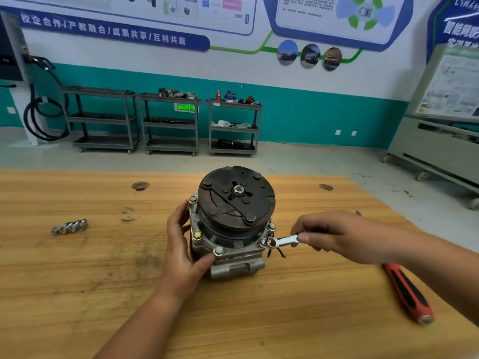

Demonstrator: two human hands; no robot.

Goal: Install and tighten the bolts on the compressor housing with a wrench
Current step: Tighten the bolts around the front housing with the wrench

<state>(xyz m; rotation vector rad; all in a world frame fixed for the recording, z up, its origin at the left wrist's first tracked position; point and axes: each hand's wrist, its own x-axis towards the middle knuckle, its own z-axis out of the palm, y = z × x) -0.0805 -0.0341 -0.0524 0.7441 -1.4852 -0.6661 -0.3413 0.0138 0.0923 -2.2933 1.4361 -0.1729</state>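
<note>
Had compressor (pixel 234 200) upright mid bench (pixel 77 281). Gripped its housing (pixel 233 252) with left hand (pixel 181 244), fingers (pixel 181 211) curled round side. Pinched wrench (pixel 285 240) in right hand (pixel 334 237), fingertips clamped on shaft, ring end right beside bolt (pixel 264 242). Spotted red-handled tool (pixel 407 294) by right forearm.

Your left hand (pixel 181 244) wraps the compressor housing (pixel 233 251), thumb low on its near face and fingers up its left side, with the forearm coming in over the bench's (pixel 77 281) near edge. Your right hand (pixel 337 237) pinches the wrench (pixel 285 240) handle between thumb and fingers (knuckles up), its forearm reaching in from the right edge.
</note>
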